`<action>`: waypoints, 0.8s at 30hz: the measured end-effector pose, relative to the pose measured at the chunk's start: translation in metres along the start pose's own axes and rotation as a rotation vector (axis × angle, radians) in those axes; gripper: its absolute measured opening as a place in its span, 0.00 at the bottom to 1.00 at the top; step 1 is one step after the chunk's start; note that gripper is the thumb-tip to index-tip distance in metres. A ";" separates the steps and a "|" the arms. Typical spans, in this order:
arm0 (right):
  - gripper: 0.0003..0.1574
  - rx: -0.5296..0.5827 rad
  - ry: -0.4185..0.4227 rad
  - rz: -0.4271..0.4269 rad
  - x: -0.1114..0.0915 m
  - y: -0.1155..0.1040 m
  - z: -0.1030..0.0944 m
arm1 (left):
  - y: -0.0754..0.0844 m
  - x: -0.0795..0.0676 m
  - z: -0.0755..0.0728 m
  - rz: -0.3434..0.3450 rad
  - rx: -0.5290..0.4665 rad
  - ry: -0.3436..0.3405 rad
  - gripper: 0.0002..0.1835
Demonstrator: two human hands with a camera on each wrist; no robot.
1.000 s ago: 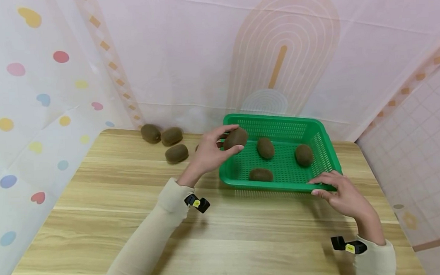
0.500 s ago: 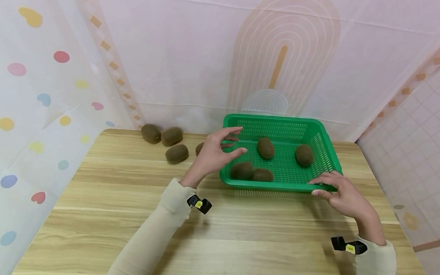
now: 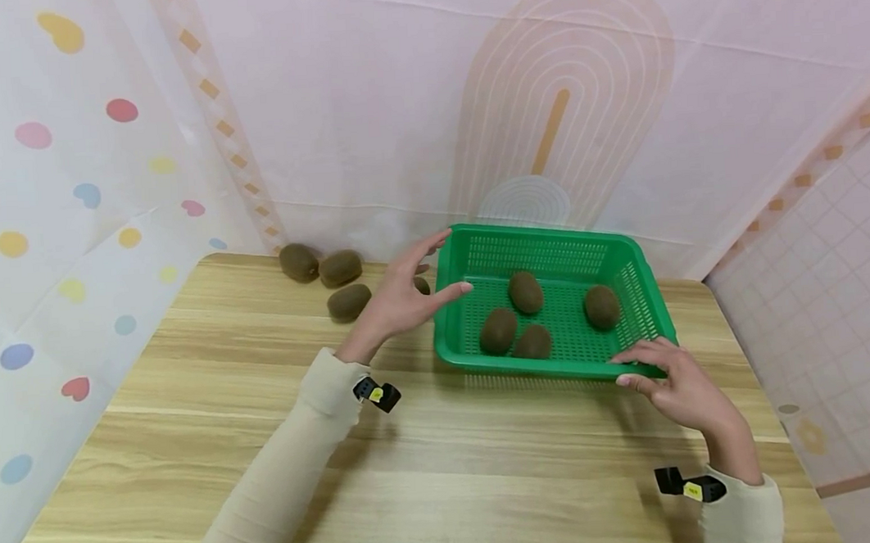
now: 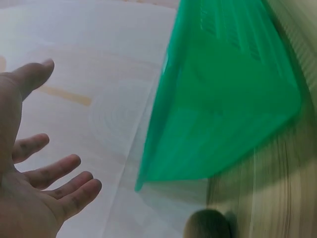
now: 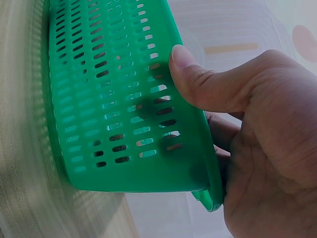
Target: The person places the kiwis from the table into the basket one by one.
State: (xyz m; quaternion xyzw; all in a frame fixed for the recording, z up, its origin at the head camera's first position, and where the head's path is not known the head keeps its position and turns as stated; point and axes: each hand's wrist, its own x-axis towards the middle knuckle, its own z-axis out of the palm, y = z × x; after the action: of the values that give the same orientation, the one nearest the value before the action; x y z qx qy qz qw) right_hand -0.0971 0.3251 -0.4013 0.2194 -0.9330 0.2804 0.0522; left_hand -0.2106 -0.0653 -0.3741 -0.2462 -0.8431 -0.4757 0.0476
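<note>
On the left part of the table (image 3: pixel 490 474), three loose kiwifruit (image 3: pixel 350 303) are grouped close together near the back edge. Just to their right, a fourth kiwifruit (image 3: pixel 422 286) is largely hidden by the left hand (image 3: pixel 398 300); in the left wrist view, a kiwifruit below the basket's end is cut off by the lower frame edge. The left hand is opened wide, thumb and fingers spread, and nothing is held; in the head view its thumb tip overlaps the left rim of the green basket (image 3: pixel 551 369), and contact cannot be confirmed. Four kiwifruit (image 3: pixel 499 330) are contained in the basket, the lower part of the nearest being masked by the front rim. Loading of the basket, one fruit at a time, is judged to be in hand; for the next move, a loose fruit would need to be grasped by the left hand and lifted over the rim. At the near right corner, the rim is pinched by the right hand (image 3: pixel 679 383), its fingers being partly concealed behind the wall in the right wrist view.
</note>
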 end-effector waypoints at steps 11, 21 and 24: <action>0.14 -0.001 -0.002 0.003 0.000 0.000 0.000 | -0.032 -0.004 -0.012 -0.077 0.158 0.030 0.47; 0.13 -0.004 -0.004 0.015 0.000 0.000 0.001 | -0.062 -0.007 -0.015 -0.101 0.226 0.034 0.50; 0.14 -0.009 -0.004 0.015 0.000 0.001 0.001 | -0.070 -0.008 -0.015 -0.117 0.246 0.034 0.51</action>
State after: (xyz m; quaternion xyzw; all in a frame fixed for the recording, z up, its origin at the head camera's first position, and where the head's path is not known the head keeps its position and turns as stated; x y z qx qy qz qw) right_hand -0.0975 0.3255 -0.4025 0.2125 -0.9359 0.2764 0.0494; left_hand -0.2384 -0.1109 -0.4231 -0.1807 -0.9072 -0.3746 0.0637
